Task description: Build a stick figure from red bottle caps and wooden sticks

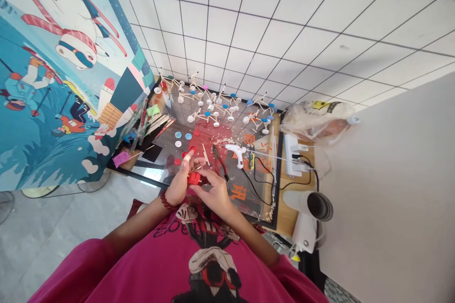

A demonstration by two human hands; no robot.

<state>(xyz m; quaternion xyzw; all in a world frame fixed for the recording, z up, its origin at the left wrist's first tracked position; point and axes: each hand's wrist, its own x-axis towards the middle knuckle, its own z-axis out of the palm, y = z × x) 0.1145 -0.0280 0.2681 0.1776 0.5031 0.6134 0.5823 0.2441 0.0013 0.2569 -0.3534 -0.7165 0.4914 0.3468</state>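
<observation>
A red bottle cap piece [194,178], which looks like two caps together, is held between my hands in front of my chest. My left hand [178,183] grips it from the left; something white is wrapped round one finger. From the right, my right hand [215,192] pinches the same piece between thumb and fingers. Just beyond my left hand lie more red caps [177,162], two blue caps [188,136] and a white cap [178,144]. Thin wooden sticks [205,154] rest beside pliers with red handles [221,163]. A white hot glue gun [237,151] lies to their right.
Small stick-and-cap models [215,106] line the table's back edge. Packets and dark sheets [152,153] sit at the left. On the right are a power strip [294,156], cables, a plastic bag [316,120] and a white cup-shaped object [302,202]. Wood bits litter the glass.
</observation>
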